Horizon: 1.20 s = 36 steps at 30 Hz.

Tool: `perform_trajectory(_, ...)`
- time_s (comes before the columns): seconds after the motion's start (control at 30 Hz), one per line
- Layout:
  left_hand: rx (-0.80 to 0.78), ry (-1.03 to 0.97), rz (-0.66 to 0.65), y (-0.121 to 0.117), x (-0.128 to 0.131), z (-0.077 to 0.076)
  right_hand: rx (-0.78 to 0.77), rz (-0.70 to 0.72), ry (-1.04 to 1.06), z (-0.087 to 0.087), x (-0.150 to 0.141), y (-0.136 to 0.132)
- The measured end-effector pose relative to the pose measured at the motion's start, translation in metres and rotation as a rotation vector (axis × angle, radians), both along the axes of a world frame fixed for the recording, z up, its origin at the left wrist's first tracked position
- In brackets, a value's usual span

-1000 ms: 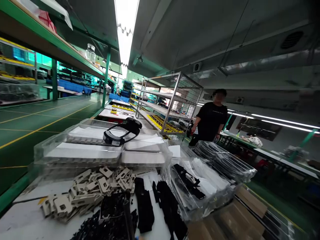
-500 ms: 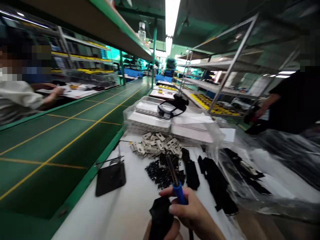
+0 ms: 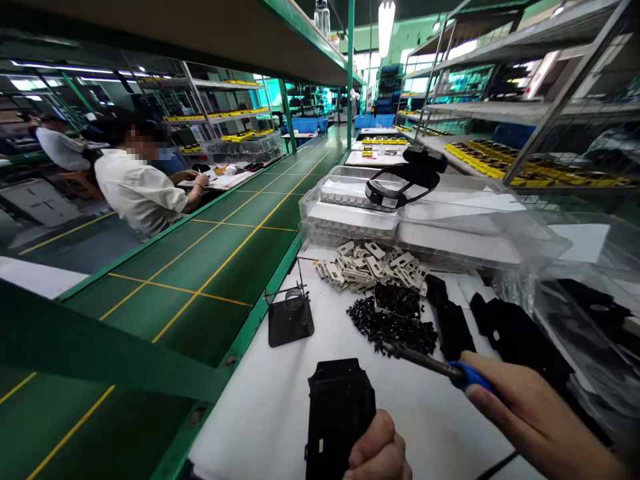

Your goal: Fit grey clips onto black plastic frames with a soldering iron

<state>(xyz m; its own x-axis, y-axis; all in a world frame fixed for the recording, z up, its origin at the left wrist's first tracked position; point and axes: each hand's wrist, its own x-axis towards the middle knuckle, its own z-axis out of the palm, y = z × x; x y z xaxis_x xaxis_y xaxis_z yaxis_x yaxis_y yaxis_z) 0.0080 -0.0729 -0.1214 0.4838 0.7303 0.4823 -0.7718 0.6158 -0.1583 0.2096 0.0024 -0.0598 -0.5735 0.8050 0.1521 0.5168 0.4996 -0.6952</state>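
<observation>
Black and flat, the plate [image 3: 336, 410] sits in my left grip [image 3: 380, 450], whose fingers are clamped on its right edge. I hold it low in the middle of the view, in front of the white desk [image 3: 260, 400], its notched end pointing away from me and a small pale slot showing toward its lower left. My right grip [image 3: 533, 413] is wrapped round the blue handle [image 3: 470, 377] of a soldering iron [image 3: 423, 361]. The dark shaft reaches leftward from my fingers, and its tip shows at the near edge of a heap of small shiny black pieces [image 3: 365, 320]; whether it touches any of them I cannot tell. A dark cable [image 3: 500, 463] runs below my right wrist.

Just behind the heap lie jumbled beige parts [image 3: 370, 267]. To the left, near the desk's edge, I have a small dark stand [image 3: 291, 323]; to the right, two long black parts lie side by side, the narrower part [image 3: 454, 327] nearer the heap and the broader part [image 3: 520, 337] beyond it. Farther back are transparent plastic trays [image 3: 345, 232] with black headgear [image 3: 395, 199] resting on top. Along my left runs a green belt [image 3: 215, 250] marked with yellow lines, and across it sits a person in a white top [image 3: 135, 190]. At the upper right, a metal rack [image 3: 525, 110] carries rows of yellow-and-black items [image 3: 490, 167]
</observation>
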Motion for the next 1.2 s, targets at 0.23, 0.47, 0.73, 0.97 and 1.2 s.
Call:
perform_trajectory(0.23, 0.018, -0.143, 0.003, -0.004, 0.003, -0.004, 0.319, 0.167, -0.322, 0.009, 0.017, 0.014)
perform_trajectory(0.47, -0.019, -0.061, -0.011, -0.002, -0.004, 0.009, 0.321, 0.227, -0.348, 0.000, 0.008, 0.015)
perform_trajectory(0.73, -0.053, 0.007, -0.017, -0.002, -0.003, 0.019, 0.290, 0.240, -0.368, 0.003, 0.009, 0.015)
perform_trajectory(0.97, 0.004, -0.002, 0.005, 0.000, -0.002, 0.021, 0.278, 0.272, -0.390, 0.006, 0.008, 0.017)
perform_trajectory(1.2, -0.018, 0.004, -0.046, 0.001, -0.002, 0.018, 0.291, 0.295, -0.367, 0.012, 0.008, 0.016)
